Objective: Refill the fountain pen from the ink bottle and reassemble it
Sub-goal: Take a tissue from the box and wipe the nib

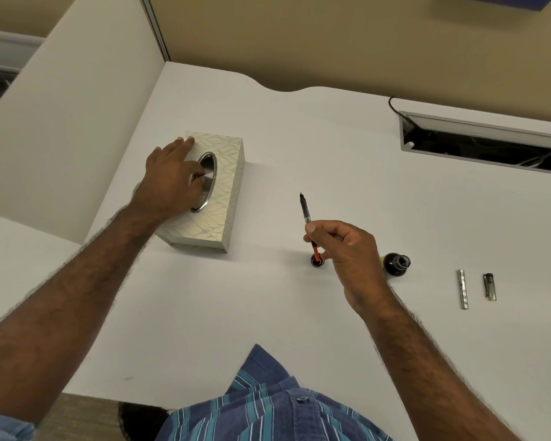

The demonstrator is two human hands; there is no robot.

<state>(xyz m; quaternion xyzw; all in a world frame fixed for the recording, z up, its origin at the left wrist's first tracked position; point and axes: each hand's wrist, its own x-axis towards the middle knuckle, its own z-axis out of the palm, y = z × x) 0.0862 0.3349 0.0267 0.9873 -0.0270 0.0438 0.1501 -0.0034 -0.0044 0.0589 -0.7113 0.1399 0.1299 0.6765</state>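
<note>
While my left hand [172,173] is working at the tissue box [210,192], I am keeping the rest of the kit parked along the desk's right side, away from the box.

Item, tissue box: lying toward the desk's [331,138] far left corner, oval metal-rimmed slot facing up. My left hand is resting on its top, two fingers stretched flat toward the far end, the others curling into the slot and pinching what looks like a tissue, presumably for wiping the nib.

Item, pen section with converter [307,222]: my right hand [347,253] is pinching it between thumb and fingertips, nib pointing up and away, probably so wet ink is staying off the desk. It is hanging above mid-desk, touching nothing else.

Item, bottle cap [316,261]: sitting on the desk just below the pen's orange end.

Item, ink bottle [396,264]: standing uncapped just right of my right hand, partly hidden by it.

Item, silver barrel [463,289] and dark pen cap [489,286]: lying side by side, apart, nearer the desk's right edge, awaiting reassembly.
</note>
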